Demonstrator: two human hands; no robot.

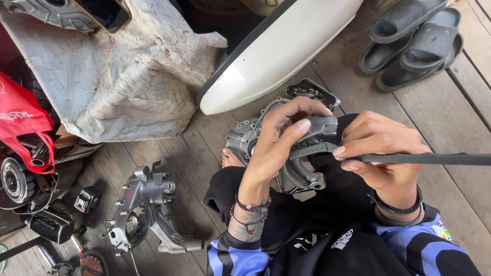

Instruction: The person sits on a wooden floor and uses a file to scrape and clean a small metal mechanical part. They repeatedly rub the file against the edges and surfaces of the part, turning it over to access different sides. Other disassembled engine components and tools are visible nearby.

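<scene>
Gripping a grey metal engine cover [307,153] over the lap, the left hand [279,143] curls around its upper rim, thumb laid flat across the top and fingers hooked behind, the wrist ringed with beaded bracelets. The right hand [381,153] is closed narrowly on a thin black strip [429,159] — pinched between thumb and forefinger, its free length running straight out to the right edge of view. The strip's near end meets the cover's rim just beside the left thumb.

Below the hands, black trousers and blue-and-black sleeves fill the near edge. On the wooden floor [460,117] to the left lies a second silver engine casing [146,209], flat, with a small black boxy part [87,199] just beside it. Behind the held cover, another casing [245,135] rests on the floor, partly hidden, near a bare foot [230,159].

Further left, a red bag [23,128] with white lettering slumps over dark engine parts. A stained grey cloth [123,76] covers the far left corner, a white curved body panel [276,51] leans across the middle, and stacked dark sandals [414,38] sit at the far right corner.
</scene>
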